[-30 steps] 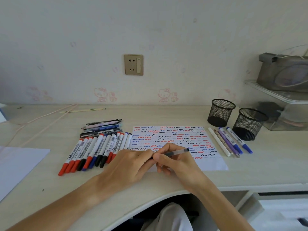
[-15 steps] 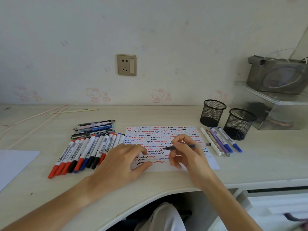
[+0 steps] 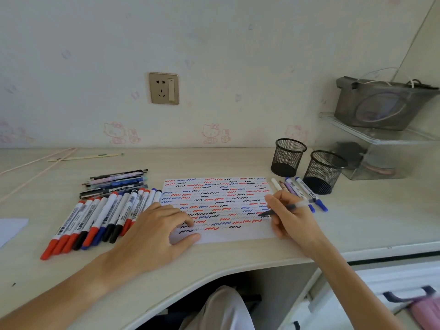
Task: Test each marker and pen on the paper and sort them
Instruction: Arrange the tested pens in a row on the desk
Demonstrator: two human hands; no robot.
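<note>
A white paper (image 3: pixel 215 201) covered in red, blue and black squiggles lies in the middle of the desk. My right hand (image 3: pixel 291 217) grips a clear-barrelled black pen (image 3: pixel 283 209), its tip touching the paper near the right edge. My left hand (image 3: pixel 156 234) rests on the paper's lower left corner, fingers spread. A row of several red, blue and black markers (image 3: pixel 100 217) lies left of the paper, with a bundle of pens (image 3: pixel 116 183) behind it. A few markers and pens (image 3: pixel 297 191) lie right of the paper.
Two black mesh pen cups (image 3: pixel 288 157) (image 3: pixel 323 171) stand at the back right. Behind them a clear acrylic shelf (image 3: pixel 378 136) carries a grey pouch (image 3: pixel 383 103). Another white sheet (image 3: pixel 10 228) lies at the far left. Thin sticks (image 3: pixel 35 163) lie at the back left.
My hands parted from the pen they held together. The right hand carried the pen to the paper's right edge and set its tip down; the left hand settled on the paper's corner.
</note>
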